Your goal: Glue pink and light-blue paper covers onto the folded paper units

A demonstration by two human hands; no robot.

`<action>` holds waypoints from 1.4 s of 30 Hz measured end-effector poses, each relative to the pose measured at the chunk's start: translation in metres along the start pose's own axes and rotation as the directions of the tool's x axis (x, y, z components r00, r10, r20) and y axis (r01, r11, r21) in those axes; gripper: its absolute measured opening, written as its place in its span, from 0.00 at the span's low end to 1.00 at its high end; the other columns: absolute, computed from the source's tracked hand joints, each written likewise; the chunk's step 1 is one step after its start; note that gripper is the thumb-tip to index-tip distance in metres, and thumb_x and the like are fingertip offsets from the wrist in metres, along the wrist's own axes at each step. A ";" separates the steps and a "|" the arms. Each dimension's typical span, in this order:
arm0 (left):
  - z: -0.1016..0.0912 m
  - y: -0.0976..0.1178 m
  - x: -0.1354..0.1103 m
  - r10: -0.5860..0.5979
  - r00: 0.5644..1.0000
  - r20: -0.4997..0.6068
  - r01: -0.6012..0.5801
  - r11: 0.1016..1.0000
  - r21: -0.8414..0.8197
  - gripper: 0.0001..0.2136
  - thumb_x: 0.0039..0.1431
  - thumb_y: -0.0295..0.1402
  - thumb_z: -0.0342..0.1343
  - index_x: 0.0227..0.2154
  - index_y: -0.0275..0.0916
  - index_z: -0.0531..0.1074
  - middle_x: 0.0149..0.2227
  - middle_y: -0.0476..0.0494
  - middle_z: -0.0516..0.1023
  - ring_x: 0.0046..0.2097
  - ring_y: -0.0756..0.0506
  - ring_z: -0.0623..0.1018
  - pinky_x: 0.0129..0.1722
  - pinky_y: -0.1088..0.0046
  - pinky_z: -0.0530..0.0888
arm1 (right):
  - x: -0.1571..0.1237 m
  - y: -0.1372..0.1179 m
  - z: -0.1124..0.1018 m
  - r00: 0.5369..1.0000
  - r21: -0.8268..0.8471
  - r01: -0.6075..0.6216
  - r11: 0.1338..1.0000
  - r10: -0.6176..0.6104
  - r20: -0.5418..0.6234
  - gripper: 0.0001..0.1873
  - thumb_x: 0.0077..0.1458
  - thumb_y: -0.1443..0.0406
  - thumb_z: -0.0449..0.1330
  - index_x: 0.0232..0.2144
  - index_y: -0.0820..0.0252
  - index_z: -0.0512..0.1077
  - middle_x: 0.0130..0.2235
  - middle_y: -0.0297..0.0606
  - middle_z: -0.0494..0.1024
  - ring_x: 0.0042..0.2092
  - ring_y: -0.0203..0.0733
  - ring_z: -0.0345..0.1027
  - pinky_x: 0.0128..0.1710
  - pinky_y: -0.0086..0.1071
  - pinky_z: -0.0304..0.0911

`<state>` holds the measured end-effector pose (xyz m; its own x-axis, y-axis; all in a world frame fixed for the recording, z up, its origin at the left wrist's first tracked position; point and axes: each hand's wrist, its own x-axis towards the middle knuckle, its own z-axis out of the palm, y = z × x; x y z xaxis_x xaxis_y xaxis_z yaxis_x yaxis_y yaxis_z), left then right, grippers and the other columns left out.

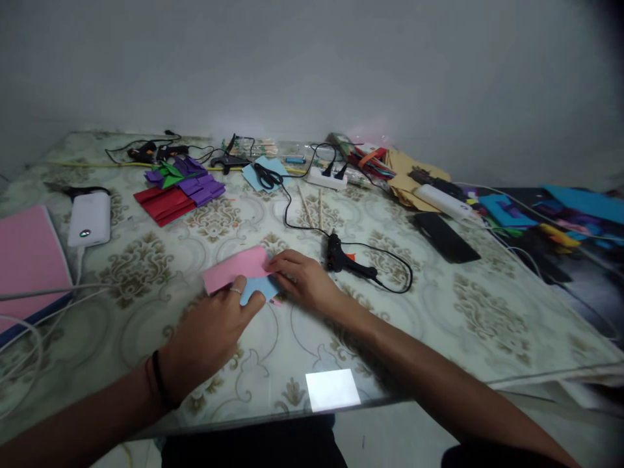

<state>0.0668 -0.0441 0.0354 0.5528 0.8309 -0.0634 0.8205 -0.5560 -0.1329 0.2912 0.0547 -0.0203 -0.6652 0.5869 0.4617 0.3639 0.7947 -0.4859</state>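
Observation:
A strip of pink paper (pixel 236 268) lies in front of me at the middle of the table, partly over a piece of light blue paper (pixel 257 288). My left hand (pixel 214 328), with a ring on one finger, grips the pink paper along its near edge; its thumb reaches over the blue piece. At the right end, my right hand (pixel 305 279) pinches the pink paper between closed fingertips. A black glue gun (pixel 348 258) rests on its side to the right of my right hand, its cord looping around.
Folded red (pixel 166 203) and purple papers (pixel 202 187) lie at the back left. Black scissors (pixel 268 175) rest on blue paper near a white power strip (pixel 327 177). A white power bank (pixel 90 219) and pink sheets (pixel 32 257) are left; a black phone (pixel 446 237) is right.

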 end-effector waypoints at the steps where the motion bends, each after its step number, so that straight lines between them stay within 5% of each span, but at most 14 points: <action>1: -0.001 0.003 -0.001 -0.010 1.000 -0.003 0.010 1.000 0.005 0.18 0.60 0.15 0.52 0.49 0.40 0.72 0.50 0.34 0.75 0.37 0.39 0.82 0.34 0.63 0.81 | -0.001 0.001 0.000 1.000 0.004 0.006 1.000 -0.006 -0.002 0.09 0.69 0.71 0.57 0.44 0.60 0.77 0.46 0.49 0.82 0.48 0.48 0.78 0.49 0.41 0.76; 15: -0.010 0.025 -0.001 0.028 1.000 -0.008 -0.027 0.991 0.128 0.16 0.66 0.19 0.54 0.52 0.41 0.72 0.50 0.35 0.74 0.32 0.42 0.82 0.30 0.65 0.83 | -0.010 0.006 -0.001 0.995 0.031 0.095 0.995 -0.096 0.014 0.10 0.66 0.72 0.59 0.48 0.62 0.77 0.52 0.54 0.79 0.53 0.50 0.77 0.53 0.44 0.77; 21: -0.015 0.031 -0.013 0.115 0.988 -0.102 -0.104 0.989 0.109 0.11 0.61 0.16 0.55 0.39 0.40 0.73 0.42 0.39 0.78 0.31 0.42 0.81 0.28 0.64 0.81 | -0.012 0.011 0.002 0.995 0.027 0.096 0.995 -0.096 0.020 0.09 0.68 0.71 0.59 0.47 0.63 0.78 0.52 0.54 0.79 0.52 0.49 0.78 0.53 0.42 0.77; 24: -0.019 0.021 -0.029 0.205 0.935 -0.290 -0.205 0.978 0.031 0.06 0.65 0.23 0.56 0.39 0.41 0.73 0.41 0.39 0.80 0.37 0.39 0.83 0.34 0.60 0.83 | -0.013 0.012 0.003 0.996 0.016 0.089 0.996 -0.089 0.014 0.09 0.68 0.71 0.59 0.46 0.63 0.78 0.53 0.54 0.80 0.52 0.49 0.78 0.54 0.42 0.77; 26: -0.025 0.008 -0.038 0.070 0.880 -0.470 -0.091 0.996 -0.022 0.08 0.67 0.24 0.56 0.46 0.43 0.71 0.48 0.36 0.80 0.43 0.39 0.84 0.39 0.61 0.83 | -0.013 0.012 0.003 0.996 0.012 0.087 0.996 -0.087 0.005 0.09 0.68 0.71 0.58 0.46 0.62 0.79 0.53 0.54 0.80 0.53 0.49 0.78 0.54 0.42 0.77; 30: -0.044 -0.023 -0.051 -0.162 0.781 -0.604 0.141 0.987 -0.083 0.13 0.65 0.26 0.62 0.49 0.46 0.70 0.53 0.37 0.78 0.51 0.36 0.82 0.45 0.58 0.81 | -0.014 0.011 0.003 0.995 0.015 0.098 0.995 -0.098 0.005 0.10 0.69 0.70 0.57 0.46 0.62 0.79 0.52 0.53 0.80 0.52 0.48 0.78 0.53 0.42 0.78; 35: -0.055 -0.048 -0.055 -0.264 0.656 -0.707 0.262 0.958 -0.115 0.07 0.65 0.27 0.66 0.42 0.44 0.75 0.43 0.42 0.85 0.43 0.39 0.84 0.41 0.61 0.79 | -0.015 0.011 0.001 0.994 0.012 0.108 0.994 -0.108 0.000 0.10 0.69 0.71 0.58 0.47 0.65 0.79 0.52 0.56 0.80 0.53 0.50 0.79 0.52 0.43 0.78; 42: -0.017 -0.070 -0.032 -0.231 0.849 -0.475 0.085 0.947 -0.309 0.03 0.71 0.32 0.61 0.40 0.43 0.80 0.42 0.51 0.87 0.42 0.49 0.87 0.42 0.74 0.79 | -0.017 0.008 -0.004 0.996 0.012 0.074 0.997 -0.074 0.049 0.11 0.69 0.69 0.58 0.50 0.62 0.78 0.55 0.55 0.79 0.55 0.51 0.78 0.53 0.48 0.79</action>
<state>-0.0059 -0.0323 0.0639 0.3487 0.8237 0.4471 0.8694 -0.4625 0.1740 0.3081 0.0513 -0.0293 -0.7218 0.5177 0.4594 0.3059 0.8340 -0.4593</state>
